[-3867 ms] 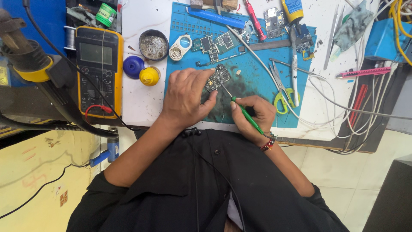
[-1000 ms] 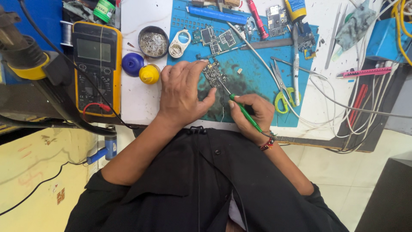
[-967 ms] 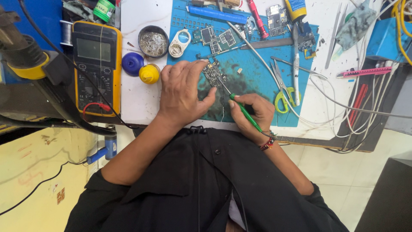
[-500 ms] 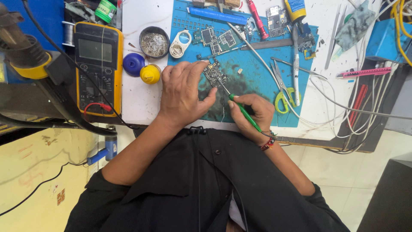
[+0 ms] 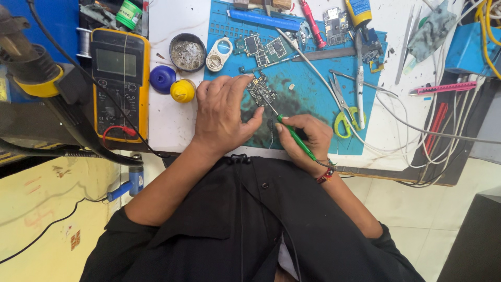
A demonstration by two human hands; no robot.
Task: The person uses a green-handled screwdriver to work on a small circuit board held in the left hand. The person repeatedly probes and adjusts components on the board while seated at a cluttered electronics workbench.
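One multimeter (image 5: 119, 83); one scissors (image 5: 342, 107); two round caps (image 5: 172, 85).

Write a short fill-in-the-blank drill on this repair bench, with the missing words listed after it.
1. The left hand steadies a small circuit board on a ____ work mat.
2. The right hand grips a tool whose handle is ____.
3. The scissors right of the hands have ____ handles.
4. The multimeter lies to the person's ____.

Missing words: blue; green; yellow; left
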